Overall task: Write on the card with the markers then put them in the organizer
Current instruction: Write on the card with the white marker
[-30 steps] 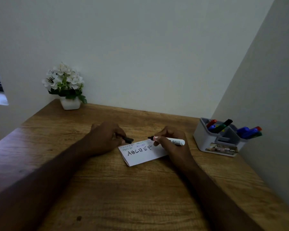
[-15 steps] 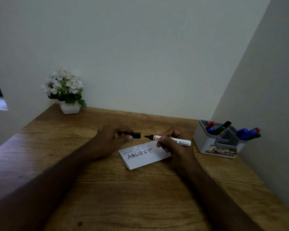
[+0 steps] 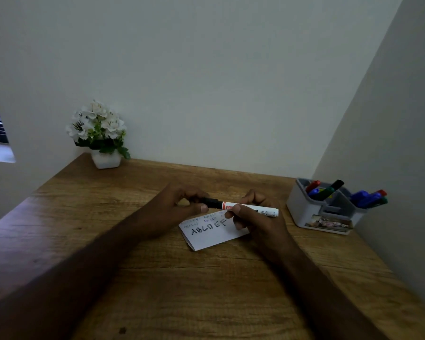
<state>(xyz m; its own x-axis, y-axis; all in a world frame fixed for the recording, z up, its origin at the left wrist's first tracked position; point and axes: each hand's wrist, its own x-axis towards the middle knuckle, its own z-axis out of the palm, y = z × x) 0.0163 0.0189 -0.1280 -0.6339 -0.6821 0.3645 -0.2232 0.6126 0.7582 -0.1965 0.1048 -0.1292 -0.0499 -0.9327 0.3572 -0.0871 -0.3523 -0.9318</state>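
Two hands: I see both over the wooden table (image 3: 206, 290), meeting just above the card.
Left hand (image 3: 179, 209): fingers curled, thumb and fingertips pinching the black cap (image 3: 212, 202); I read the cap as seated against the marker's tip end, though how fully it is seated I cannot tell.
Right hand (image 3: 255, 222): fingers curled round the white barrel of the marker (image 3: 250, 209), gripping it near the red band; the barrel's rear end sticks out past the hand toward the organizer.
Marker attitude: roughly level, cap end pointing to my left, held clear above the card.
Card (image 3: 214, 233): white, flat on the table directly under the hands, its right end hidden under my right hand; large black letters "ABCDEF" on it, with smaller, fainter coloured lines above them that I cannot read with certainty.
Organizer (image 3: 322, 212): grey, at the right edge of the table near the wall, well apart from the card; it holds several markers with red, blue, green and black ends leaning in its upper compartments.
Flower pot (image 3: 106, 159): white, with white flowers, in the far left corner of the table.
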